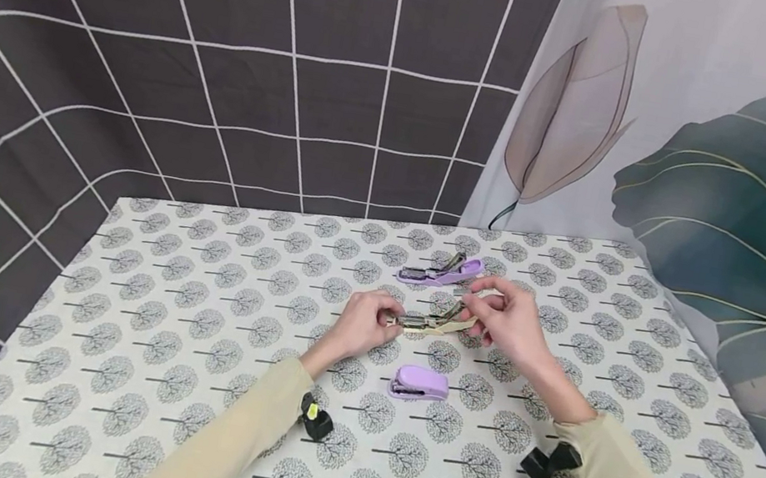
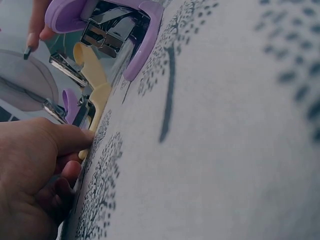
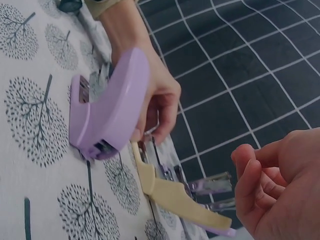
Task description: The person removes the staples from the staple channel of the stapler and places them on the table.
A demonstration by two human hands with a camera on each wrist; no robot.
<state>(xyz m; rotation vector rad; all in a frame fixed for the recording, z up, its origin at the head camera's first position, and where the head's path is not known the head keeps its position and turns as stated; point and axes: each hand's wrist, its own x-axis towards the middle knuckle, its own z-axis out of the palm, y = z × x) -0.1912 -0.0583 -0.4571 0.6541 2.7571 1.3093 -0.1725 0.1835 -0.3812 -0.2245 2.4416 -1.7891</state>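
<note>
One yellow stapler (image 3: pixel 187 204), likely light and stiff, suits end-pinching by my left grip (image 1: pixel 361 323); right grip (image 1: pixel 508 321) pinches a metal strip (image 2: pixel 27 52).

Smooth plastic staplers (image 3: pixel 185 202), shiny metal rails (image 2: pixel 68 69), matt cloth (image 2: pixel 225 135)

Stapler (image 1: pixel 441 327) between hands (image 1: pixel 361 323) (image 1: pixel 510 323) — far stapler (image 1: pixel 451 278) behind, near stapler (image 1: pixel 422 382) before

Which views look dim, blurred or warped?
Head: brightest, evenly lit; lines on the grid curtain bow at left, lens or fabric unclear. Left wrist: dim, bluish, with tree prints at the right edge blurred. Right wrist: also dim, bluish, but the cream stapler has a readable outline.
</note>
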